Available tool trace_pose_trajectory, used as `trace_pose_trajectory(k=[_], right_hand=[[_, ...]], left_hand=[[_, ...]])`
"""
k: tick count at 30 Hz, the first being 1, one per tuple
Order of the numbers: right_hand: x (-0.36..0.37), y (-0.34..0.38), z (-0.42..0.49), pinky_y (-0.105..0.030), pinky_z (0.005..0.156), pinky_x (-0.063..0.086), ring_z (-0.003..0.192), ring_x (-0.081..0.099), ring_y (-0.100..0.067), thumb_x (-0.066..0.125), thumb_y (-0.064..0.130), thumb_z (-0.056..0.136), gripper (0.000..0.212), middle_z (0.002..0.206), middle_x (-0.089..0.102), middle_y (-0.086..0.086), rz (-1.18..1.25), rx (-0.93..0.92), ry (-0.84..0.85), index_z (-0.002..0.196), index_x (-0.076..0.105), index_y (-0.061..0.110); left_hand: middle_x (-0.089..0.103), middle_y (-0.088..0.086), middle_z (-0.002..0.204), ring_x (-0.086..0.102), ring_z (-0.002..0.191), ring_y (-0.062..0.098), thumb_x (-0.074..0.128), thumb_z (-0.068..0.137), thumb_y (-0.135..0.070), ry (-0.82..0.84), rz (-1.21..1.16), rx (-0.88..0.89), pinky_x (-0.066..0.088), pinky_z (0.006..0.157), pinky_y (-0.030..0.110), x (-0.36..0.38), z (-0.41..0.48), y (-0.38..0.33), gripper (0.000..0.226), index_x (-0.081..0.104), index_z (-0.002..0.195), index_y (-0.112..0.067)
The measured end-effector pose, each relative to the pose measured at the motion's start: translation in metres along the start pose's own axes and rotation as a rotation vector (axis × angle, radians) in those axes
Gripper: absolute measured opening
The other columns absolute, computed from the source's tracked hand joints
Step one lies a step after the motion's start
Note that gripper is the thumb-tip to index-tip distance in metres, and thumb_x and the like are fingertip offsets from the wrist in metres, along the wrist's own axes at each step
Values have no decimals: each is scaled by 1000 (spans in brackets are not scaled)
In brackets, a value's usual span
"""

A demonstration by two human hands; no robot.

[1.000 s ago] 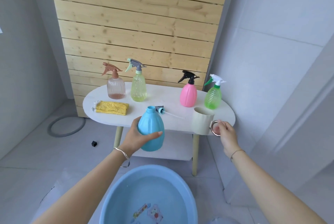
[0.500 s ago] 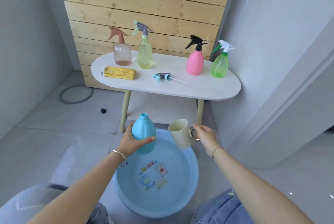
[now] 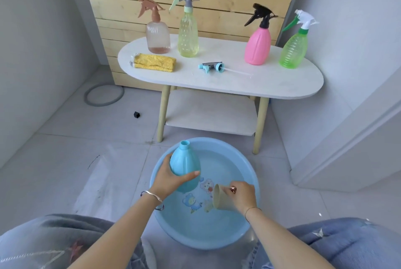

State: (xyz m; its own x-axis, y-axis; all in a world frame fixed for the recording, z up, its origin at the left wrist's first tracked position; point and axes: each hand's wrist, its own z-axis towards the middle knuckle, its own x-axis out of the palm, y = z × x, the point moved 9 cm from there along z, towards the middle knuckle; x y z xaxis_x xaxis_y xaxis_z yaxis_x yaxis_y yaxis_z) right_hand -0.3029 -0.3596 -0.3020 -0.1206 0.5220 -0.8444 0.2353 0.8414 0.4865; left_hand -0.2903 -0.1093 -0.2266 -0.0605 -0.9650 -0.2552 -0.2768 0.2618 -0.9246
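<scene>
Water could be spilled past the narrow open neck of the blue bottle (image 3: 185,166) if the cup (image 3: 221,200) is tipped too fast or not brought right over the mouth; the floor and the trousers would be wetted. The bottle could also be let slip, being gripped on a smooth body.

The bottle is held nearly upright above the basin (image 3: 206,247), toward eleven o'clock, with the left hand (image 3: 167,179) curled round its lower body. The cup is laid on its side in the basin toward four o'clock, its handle pinched by the right hand (image 3: 240,195).
</scene>
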Motion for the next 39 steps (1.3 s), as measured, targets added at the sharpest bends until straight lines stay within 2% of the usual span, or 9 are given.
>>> trace_pose_trajectory(k=[6, 11, 19, 22, 27, 31, 34, 36, 39], right_hand=[[28, -12, 2, -32, 67, 26, 75, 44, -24, 59, 36, 89, 45, 59, 40, 8, -90, -5, 62, 55, 33, 26], [42, -8, 3, -31, 68, 22, 77, 41, -21, 59, 39, 90, 43, 64, 42, 10, -88, -18, 104, 57, 33, 27], [43, -9, -2, -25, 60, 35, 60, 45, -16, 64, 23, 89, 37, 60, 52, -4, 601, 205, 147, 58, 50, 7], [22, 12, -8, -11, 53, 34, 51, 46, 0, 61, 23, 92, 35, 59, 52, 2, 738, 204, 135, 61, 51, 9], [-33, 47, -7, -26, 65, 28, 66, 35, -14, 62, 32, 90, 41, 63, 38, 1, 854, 148, 80, 57, 44, 18], [-102, 74, -8, -28, 67, 23, 68, 30, -15, 68, 35, 85, 42, 66, 30, -5, 924, 47, 6, 57, 41, 18], [-147, 88, -13, -24, 68, 30, 69, 39, -15, 74, 32, 80, 35, 69, 41, -7, 930, -41, -20, 64, 50, 12], [-171, 92, -16, -20, 64, 34, 64, 45, -13, 73, 23, 80, 37, 59, 51, -1, 947, -70, -43, 52, 50, 18], [-197, 96, -21, -26, 73, 36, 66, 50, -15, 74, 19, 80, 38, 59, 58, 1, 938, -115, -84, 50, 50, 20]], left_hand=[[58, -10, 106, 59, 97, 8, 89, 65, -30, -39, -32, -27, 49, 69, 21, -4, 6, 9, 72, 43, 121, -27], [59, -7, 110, 60, 98, 10, 87, 46, -49, -76, -85, -43, 50, 70, 23, -14, 10, 11, 92, 44, 124, -26], [60, -4, 110, 62, 98, 12, 80, 33, -60, -121, -151, -47, 50, 69, 23, -30, 8, 5, 104, 45, 123, -23], [62, -3, 110, 63, 97, 11, 82, 34, -59, -164, -206, -14, 50, 70, 23, -41, 6, -4, 102, 47, 123, -22], [63, -6, 110, 64, 98, 10, 85, 40, -55, -219, -286, 50, 51, 70, 22, -56, 2, -25, 96, 47, 123, -24], [59, -9, 110, 60, 97, 4, 82, 38, -57, -245, -318, 97, 48, 69, 19, -57, -3, -39, 100, 42, 124, -26], [59, -10, 108, 60, 95, 2, 91, 51, -46, -193, -251, 101, 47, 67, 17, -44, -6, -44, 88, 43, 123, -27], [59, -10, 105, 60, 93, 2, 92, 60, -32, -135, -164, 134, 47, 65, 14, -33, -8, -47, 76, 45, 120, -26], [57, -13, 106, 59, 94, 3, 93, 59, -26, -89, -86, 207, 49, 64, 14, -18, -12, -48, 77, 45, 119, -27]])
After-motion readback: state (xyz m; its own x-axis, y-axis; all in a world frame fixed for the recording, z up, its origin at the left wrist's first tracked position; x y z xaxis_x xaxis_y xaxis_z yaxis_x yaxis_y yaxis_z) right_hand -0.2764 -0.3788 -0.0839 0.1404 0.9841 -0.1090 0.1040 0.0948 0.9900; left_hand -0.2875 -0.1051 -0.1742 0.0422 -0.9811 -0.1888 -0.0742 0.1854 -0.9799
